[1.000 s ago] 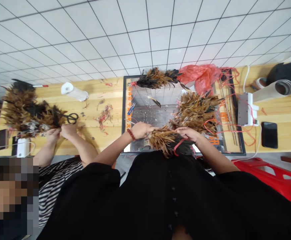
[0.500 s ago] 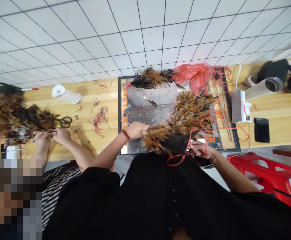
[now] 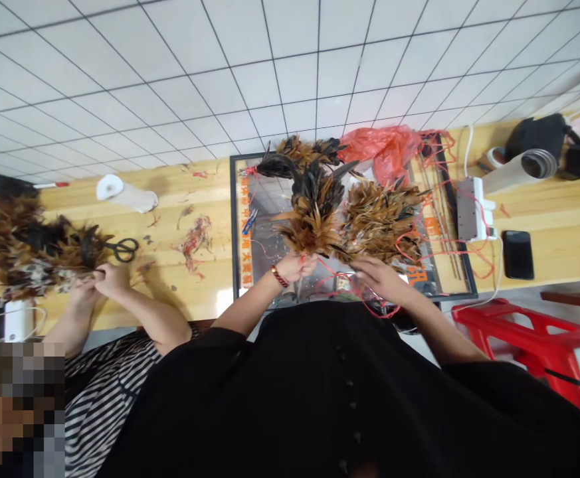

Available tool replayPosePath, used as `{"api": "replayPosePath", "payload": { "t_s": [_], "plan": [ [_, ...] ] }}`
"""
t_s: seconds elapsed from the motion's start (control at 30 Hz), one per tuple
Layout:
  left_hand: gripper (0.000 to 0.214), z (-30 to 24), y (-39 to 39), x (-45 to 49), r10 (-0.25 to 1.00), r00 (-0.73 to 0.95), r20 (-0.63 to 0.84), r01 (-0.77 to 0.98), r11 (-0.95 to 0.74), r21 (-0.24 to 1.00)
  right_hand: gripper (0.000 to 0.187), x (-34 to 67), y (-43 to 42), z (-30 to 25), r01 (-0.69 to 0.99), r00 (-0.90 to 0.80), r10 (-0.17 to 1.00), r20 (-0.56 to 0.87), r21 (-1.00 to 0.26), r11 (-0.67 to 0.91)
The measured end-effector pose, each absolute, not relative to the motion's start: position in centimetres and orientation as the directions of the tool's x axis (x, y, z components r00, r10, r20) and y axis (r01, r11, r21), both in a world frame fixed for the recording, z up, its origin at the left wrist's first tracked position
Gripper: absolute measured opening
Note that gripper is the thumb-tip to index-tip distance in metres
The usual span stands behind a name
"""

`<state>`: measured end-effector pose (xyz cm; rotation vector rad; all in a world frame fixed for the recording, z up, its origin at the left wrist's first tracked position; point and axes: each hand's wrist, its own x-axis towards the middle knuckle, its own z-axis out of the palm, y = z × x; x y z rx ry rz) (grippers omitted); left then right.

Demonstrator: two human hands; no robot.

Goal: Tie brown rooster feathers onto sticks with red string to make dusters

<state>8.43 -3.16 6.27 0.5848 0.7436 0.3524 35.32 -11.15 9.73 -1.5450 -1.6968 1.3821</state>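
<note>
Over at the far left end of the light wooden counter [image 3: 190, 279], a co-worker in a striped top has both hands [image 3: 103, 279] pinched on a big brown and black feather duster [image 3: 15, 242], with black-handled scissors [image 3: 121, 249] lying just beside it and a white paper roll [image 3: 126, 194] near the back edge. Red thread scraps [image 3: 193, 239] are scattered on the wood.

Middle of the counter there's a dark-framed glass panel [image 3: 236, 232]. The person in black holds things over its front edge: left hand [image 3: 295, 267], red bead bracelet on the wrist, has its grip closed tight round the base of a bunch of brown and black rooster feathers [image 3: 314, 216] standing up and fanning toward the back. The right hand [image 3: 377, 279] is just beside it, fingers pinching thin red string [image 3: 364, 302] that loops down from the bunch.

A loose brown feather pile [image 3: 384, 219] lies on the panel, a red plastic bag [image 3: 386, 151] at its back edge, then a white power strip [image 3: 472, 209] and a black phone [image 3: 517, 254] toward the right end.
</note>
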Motion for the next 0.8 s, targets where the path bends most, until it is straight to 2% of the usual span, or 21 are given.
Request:
{"api": "replayPosePath", "payload": {
  "t_s": [0.07,0.13,0.2,0.23,0.3,0.37,0.5,0.67,0.73,0.8],
  "plan": [
    [0.061,6.5,-3.0,10.0,0.497,0.670,-0.552,-0.167,0.825,0.540,0.034,31.3,-9.1,10.2,0.315,-0.264,0.926,-0.271,-0.931,-0.183],
    [0.059,7.0,-2.8,10.5,0.512,0.621,-0.594,-0.246,0.846,0.472,0.040,28.5,-8.4,9.9,0.070,-0.301,0.857,-0.418,-0.906,-0.417],
    [0.053,7.5,-2.8,10.3,0.508,0.596,-0.622,-0.327,0.861,0.390,0.047,27.2,-8.6,9.1,-0.211,-0.332,0.765,-0.551,-0.747,-0.630],
    [0.049,7.7,-2.8,10.1,0.499,0.601,-0.624,-0.365,0.866,0.341,0.049,27.1,-8.7,8.7,-0.337,-0.337,0.729,-0.596,-0.647,-0.685],
    [0.040,8.1,-2.9,9.4,0.493,0.621,-0.609,-0.449,0.861,0.239,0.048,27.5,-8.6,7.9,-0.515,-0.331,0.685,-0.649,-0.484,-0.707],
    [0.036,8.3,-3.1,8.9,0.504,0.635,-0.586,-0.529,0.836,0.145,0.044,28.1,-8.3,7.5,-0.603,-0.312,0.655,-0.688,-0.390,-0.696],
    [0.033,8.4,-3.1,8.5,0.527,0.612,-0.589,-0.611,0.789,0.070,0.036,28.7,-7.7,7.0,-0.660,-0.268,0.611,-0.745,-0.320,-0.680],
    [0.027,8.3,-2.6,8.4,0.566,0.523,-0.637,-0.657,0.744,0.123,0.038,29.0,-8.6,5.8,-0.622,-0.205,0.664,-0.719,-0.428,-0.656],
    [0.026,8.1,-2.5,8.1,0.586,0.486,-0.648,-0.655,0.736,0.174,0.042,29.6,-8.6,5.3,-0.468,-0.239,0.676,-0.697,-0.527,-0.709],
    [0.029,7.8,-2.5,7.7,0.599,0.432,-0.674,-0.635,0.733,0.244,0.043,30.6,-7.5,5.0,-0.174,-0.271,0.716,-0.643,-0.699,-0.694]
  ]
}}
